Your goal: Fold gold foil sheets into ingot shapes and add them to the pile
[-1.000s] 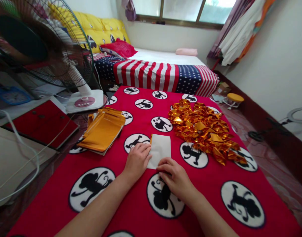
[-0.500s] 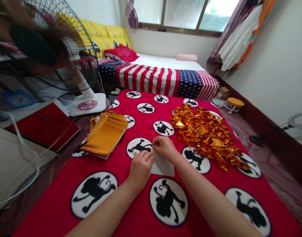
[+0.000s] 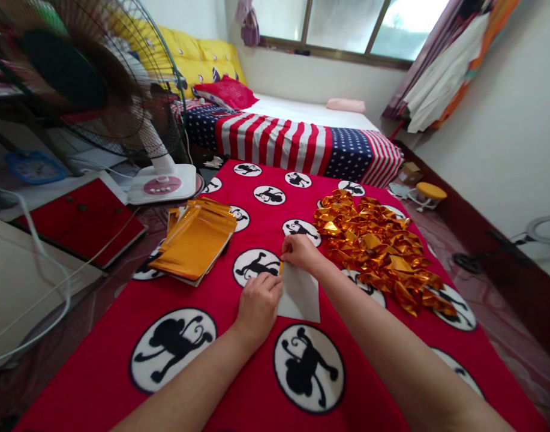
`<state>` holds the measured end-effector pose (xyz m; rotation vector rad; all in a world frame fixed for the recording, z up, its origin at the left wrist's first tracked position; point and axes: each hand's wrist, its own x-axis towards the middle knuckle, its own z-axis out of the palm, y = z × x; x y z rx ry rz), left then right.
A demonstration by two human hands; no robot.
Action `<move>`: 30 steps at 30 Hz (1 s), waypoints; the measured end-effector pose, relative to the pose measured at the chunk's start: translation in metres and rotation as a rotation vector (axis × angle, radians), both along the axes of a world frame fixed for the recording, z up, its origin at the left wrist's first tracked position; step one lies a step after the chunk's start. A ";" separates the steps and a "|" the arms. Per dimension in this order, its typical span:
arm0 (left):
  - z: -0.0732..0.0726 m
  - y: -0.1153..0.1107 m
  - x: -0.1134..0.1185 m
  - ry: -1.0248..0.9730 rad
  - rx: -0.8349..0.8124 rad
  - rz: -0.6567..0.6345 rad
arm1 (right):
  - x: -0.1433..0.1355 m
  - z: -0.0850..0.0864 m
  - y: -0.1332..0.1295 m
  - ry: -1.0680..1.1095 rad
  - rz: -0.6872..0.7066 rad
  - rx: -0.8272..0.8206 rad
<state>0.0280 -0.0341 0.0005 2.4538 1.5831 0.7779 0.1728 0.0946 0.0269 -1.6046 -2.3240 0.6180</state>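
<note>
Between my hands a sheet of foil paper (image 3: pixel 301 297) lies flat with its pale side up. A narrow gold strip shows along its left edge, where the edge is turned over. My left hand (image 3: pixel 259 303) has its fingers together and pressed on the lower part of that edge. My right hand (image 3: pixel 300 252) pinches the same edge at its upper end; the fingertips are partly hidden. To the left lies a stack of gold foil sheets (image 3: pixel 196 243), loosely fanned. On the right spreads a heap of folded gold foil pieces (image 3: pixel 378 246).
A red cloth with monkey prints (image 3: pixel 239 384) covers the work surface. A running fan (image 3: pixel 162 183) stands at the back left. Beyond are a bed with a striped cover (image 3: pixel 275 141) and a yellow-topped stool (image 3: pixel 431 191). A white cable (image 3: pixel 45 261) hangs at left.
My right hand has moved slightly up along the sheet's edge, showing more of the gold strip and pale side. My left hand stays on the edge. The camera view has shifted a little.
</note>
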 end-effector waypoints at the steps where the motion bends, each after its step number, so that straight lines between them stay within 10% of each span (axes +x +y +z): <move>1: 0.001 0.000 0.000 0.002 0.000 0.000 | 0.000 0.001 -0.003 -0.011 0.005 -0.001; 30: 0.003 0.001 0.001 0.025 0.001 0.028 | -0.006 0.005 -0.007 -0.132 -0.101 0.058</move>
